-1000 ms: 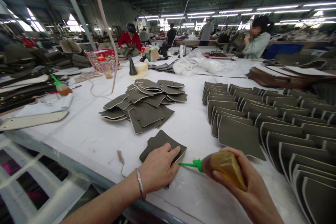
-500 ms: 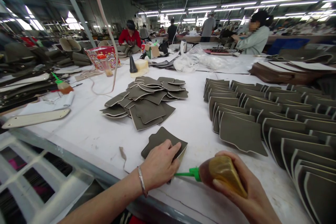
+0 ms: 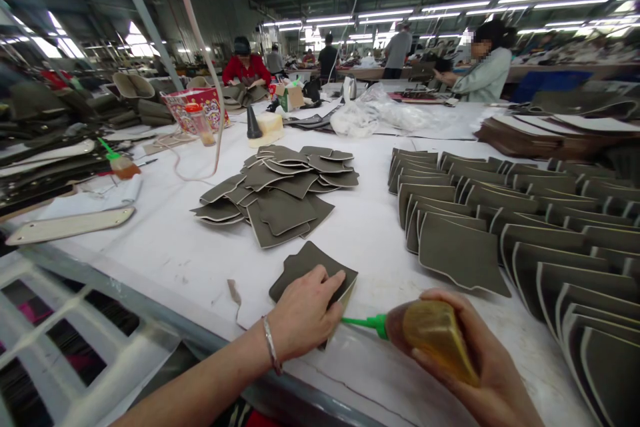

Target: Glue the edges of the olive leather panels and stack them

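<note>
My right hand is wrapped round a squeeze bottle of amber liquid, tilted on its side. The bottle's thin green nozzle points left to the edge of a dark olive leather piece. On that piece rests my left hand, index finger pressed on top and thumb by the near right edge, holding it to the table. The piece's right edge shows a paler underside. Whether the nozzle tip touches it is hidden behind my thumb. Past my left hand lies a loose pile of similar leather pieces.
Rows of overlapping leather pieces stand on the right of the white table. At the left are a second glue bottle and a pale strap. A hose hangs down behind the pile. Co-workers sit farther back.
My right hand has drawn the bottle slightly right and up, its nozzle sliding along the leather edge. My left hand and the leather piece stay in place.
</note>
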{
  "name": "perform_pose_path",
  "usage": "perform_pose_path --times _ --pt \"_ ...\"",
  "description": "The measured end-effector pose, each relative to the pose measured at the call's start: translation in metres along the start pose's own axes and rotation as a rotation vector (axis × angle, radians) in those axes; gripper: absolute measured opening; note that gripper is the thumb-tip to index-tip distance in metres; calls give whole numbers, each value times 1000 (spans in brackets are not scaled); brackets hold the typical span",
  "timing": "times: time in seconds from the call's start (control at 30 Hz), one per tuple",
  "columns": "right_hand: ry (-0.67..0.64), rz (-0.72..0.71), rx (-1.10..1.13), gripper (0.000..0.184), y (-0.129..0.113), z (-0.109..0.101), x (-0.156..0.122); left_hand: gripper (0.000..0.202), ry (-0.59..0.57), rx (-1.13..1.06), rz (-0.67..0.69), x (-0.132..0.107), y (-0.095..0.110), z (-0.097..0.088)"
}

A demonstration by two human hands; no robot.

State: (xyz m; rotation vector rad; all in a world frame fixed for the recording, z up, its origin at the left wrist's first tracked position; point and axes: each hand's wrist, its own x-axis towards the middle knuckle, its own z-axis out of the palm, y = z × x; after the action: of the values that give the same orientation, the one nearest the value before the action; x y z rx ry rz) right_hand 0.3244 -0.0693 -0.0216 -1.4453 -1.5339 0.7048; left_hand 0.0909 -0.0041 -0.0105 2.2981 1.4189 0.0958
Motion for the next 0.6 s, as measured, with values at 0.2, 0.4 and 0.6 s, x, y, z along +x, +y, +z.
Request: perform_pose_path --times 0.2,0.4,0.6 --pt "-9 -36 -7 41 3 0 0 53 -1 -2 -5 1 0 0" --pt "-43 -36 34 45 10 0 -2 53 -10 -7 3 2 -1 1" --pt "-7 -33 21 44 12 -1 4 54 -12 -21 1 3 -1 0"
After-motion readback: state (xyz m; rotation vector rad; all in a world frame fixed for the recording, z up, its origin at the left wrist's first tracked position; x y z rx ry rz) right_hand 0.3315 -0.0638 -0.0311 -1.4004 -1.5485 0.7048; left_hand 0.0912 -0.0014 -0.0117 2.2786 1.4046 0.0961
